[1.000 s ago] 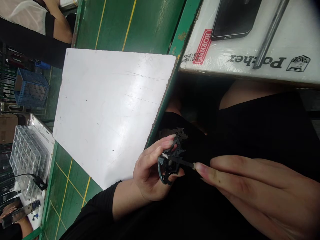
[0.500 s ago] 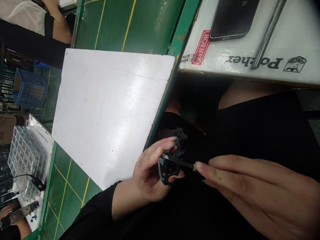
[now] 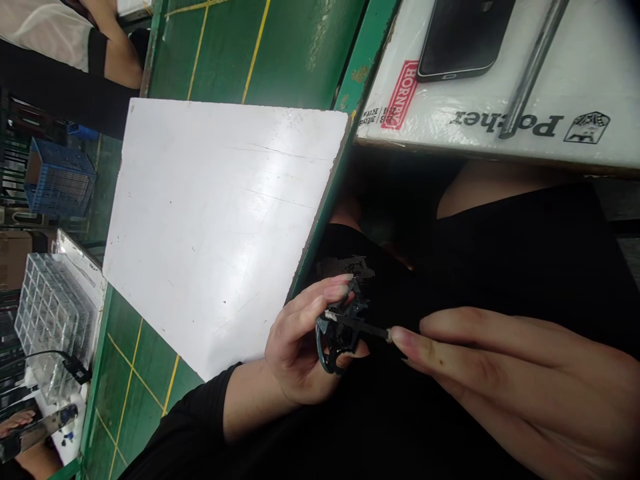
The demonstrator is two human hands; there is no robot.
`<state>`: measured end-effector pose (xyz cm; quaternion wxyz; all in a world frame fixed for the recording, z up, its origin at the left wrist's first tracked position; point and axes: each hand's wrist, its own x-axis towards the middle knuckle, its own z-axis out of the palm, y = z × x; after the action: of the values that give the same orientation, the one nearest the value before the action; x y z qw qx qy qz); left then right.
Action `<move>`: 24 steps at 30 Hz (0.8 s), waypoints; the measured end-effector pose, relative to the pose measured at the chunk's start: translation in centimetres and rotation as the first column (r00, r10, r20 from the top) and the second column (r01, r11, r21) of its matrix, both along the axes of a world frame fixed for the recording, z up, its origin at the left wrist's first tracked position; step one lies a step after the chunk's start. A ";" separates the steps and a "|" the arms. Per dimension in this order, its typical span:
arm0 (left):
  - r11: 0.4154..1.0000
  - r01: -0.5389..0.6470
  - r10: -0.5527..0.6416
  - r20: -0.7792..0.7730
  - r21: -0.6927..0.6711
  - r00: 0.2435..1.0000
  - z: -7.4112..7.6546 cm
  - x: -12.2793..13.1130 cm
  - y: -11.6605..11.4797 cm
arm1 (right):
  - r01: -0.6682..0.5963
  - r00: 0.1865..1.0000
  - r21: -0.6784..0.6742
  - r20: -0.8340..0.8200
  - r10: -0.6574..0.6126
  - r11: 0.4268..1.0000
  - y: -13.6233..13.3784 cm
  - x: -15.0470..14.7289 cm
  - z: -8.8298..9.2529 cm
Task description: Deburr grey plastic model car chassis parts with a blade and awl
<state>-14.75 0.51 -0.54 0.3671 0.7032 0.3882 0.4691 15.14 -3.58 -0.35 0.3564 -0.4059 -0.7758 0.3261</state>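
Note:
My left hand (image 3: 295, 347) in a black sleeve holds a small black plastic frame (image 3: 340, 340) with a round ring, its fingers curled around it. A thin black rod (image 3: 363, 327) with a pale tip lies across the frame. Its far end sits at the fingertips of my right hand (image 3: 500, 367), which pinch it. Both hands are held over my dark clothing, just below the edge of a white board (image 3: 215, 227). Part of the frame is hidden by my left fingers.
The white board lies on a green mat (image 3: 260, 53) with yellow lines. A black phone (image 3: 465, 37) and a metal bar (image 3: 533, 70) rest on a white printed box (image 3: 440, 113). Further off are a clear grid tray (image 3: 55, 320), a blue crate (image 3: 60, 177) and a co-worker's arm (image 3: 117, 67).
The view drifts very slightly. Both hands stay nearly in place, with the rod and the black frame held as before.

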 end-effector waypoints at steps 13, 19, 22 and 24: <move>1.000 0.002 -0.003 -0.033 -0.023 0.999 0.2 -0.2 -0.3 | -0.077 0.990 -0.138 -0.130 0.059 0.987 2.0 0.3 1.0; 1.000 0.018 -0.018 -0.002 0.000 1.000 0.1 -0.1 0.0 | -0.070 0.985 -0.193 -0.171 0.037 0.979 2.7 -0.2 1.3; 0.999 0.023 -0.023 -0.011 0.022 1.000 0.2 0.0 0.1 | -0.073 0.983 -0.197 -0.177 0.038 0.978 3.0 -0.3 1.6; 1.000 0.019 -0.019 -0.022 0.017 1.000 0.2 0.0 0.1 | -0.085 0.981 -0.169 -0.188 0.053 0.982 3.2 -0.4 1.7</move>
<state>-14.80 0.57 -0.37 0.3613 0.7151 0.3814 0.4612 14.78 -0.39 1.37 0.3774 -0.3768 -0.7216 0.4415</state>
